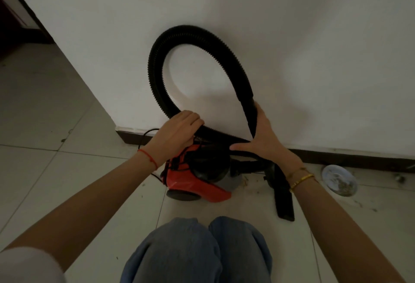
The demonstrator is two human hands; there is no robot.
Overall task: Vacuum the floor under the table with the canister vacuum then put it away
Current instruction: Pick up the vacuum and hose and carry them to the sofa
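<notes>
Knees (197,249) in blue jeans are filling the bottom of my view, hovering over the tiled floor (67,170). Beyond them, the red vacuum (195,177) is sitting on the floor by the wall (292,35), its black nozzle (284,199) lying to its right. My left hand (177,132), a red string on its wrist, is curling over the hose (157,62) just above the vacuum, gripping it. My right hand (262,139) is lying flat and spread against the hose's rigid end, fingers straight. The hose is looping up against the wall. A littered dish (339,179) is resting near the skirting.
</notes>
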